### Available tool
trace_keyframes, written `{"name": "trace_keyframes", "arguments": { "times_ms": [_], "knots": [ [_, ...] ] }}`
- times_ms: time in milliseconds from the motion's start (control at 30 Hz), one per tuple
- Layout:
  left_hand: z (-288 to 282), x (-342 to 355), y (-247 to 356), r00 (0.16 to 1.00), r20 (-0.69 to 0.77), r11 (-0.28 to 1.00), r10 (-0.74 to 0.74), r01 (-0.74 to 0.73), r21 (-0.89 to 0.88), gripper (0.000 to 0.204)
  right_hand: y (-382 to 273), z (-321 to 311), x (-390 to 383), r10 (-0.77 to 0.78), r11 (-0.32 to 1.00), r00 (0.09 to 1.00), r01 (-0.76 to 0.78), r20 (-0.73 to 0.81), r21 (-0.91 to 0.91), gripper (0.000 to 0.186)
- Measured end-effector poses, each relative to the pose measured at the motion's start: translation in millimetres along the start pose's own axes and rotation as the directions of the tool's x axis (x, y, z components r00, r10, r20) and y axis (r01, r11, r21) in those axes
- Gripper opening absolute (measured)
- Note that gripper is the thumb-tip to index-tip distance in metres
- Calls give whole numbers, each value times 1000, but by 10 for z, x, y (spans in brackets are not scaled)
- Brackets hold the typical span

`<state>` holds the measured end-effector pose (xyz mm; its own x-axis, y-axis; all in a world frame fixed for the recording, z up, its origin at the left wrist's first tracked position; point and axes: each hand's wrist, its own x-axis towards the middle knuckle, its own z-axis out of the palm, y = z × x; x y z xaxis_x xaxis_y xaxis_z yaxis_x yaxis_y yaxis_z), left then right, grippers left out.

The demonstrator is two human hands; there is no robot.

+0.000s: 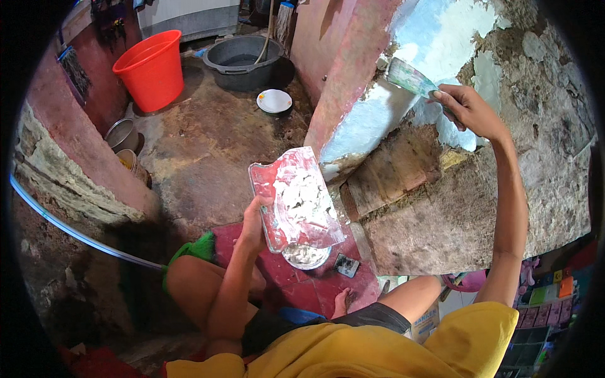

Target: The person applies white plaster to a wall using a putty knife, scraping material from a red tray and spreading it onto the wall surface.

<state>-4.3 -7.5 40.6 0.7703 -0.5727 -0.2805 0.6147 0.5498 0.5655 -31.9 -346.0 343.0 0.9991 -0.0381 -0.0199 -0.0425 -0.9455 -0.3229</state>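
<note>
My left hand (253,220) grips the edge of a red plastic putty board (265,183), held tilted in front of me. Lumpy white putty (305,198) is smeared over much of its face. Up on the right, my right hand (467,112) pinches the handle end of a putty-smeared putty knife (408,77). The knife's wide blade lies at the corner of the wall, over a light blue and white coated patch (372,120). A bowl of white putty (307,257) stands on the red tiles below the board, which partly covers it.
Rough bare masonry (441,214) juts out on the right. Farther off stand a red bucket (151,72), a grey basin (220,70) and a white plate (274,101). A metal pot (121,135) sits by the left wall. A small dark square object (346,265) lies beside the bowl.
</note>
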Motion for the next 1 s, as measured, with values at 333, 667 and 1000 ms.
{"name": "trace_keyframes", "arguments": {
  "times_ms": [333,667,1000],
  "knots": [
    [-10,16,0,1000,-28,998,-10,12,60,55,-707,544,-57,-361,792,894,144,-266,-593,32],
    [-22,31,-26,992,115,996,-43,52,-75,54,-820,531,88,-438,723,858,159,-269,-672,12],
    [1,-8,-21,998,12,996,-68,68,-58,53,-563,477,68,-517,584,825,143,-230,-799,36]
  ]
}}
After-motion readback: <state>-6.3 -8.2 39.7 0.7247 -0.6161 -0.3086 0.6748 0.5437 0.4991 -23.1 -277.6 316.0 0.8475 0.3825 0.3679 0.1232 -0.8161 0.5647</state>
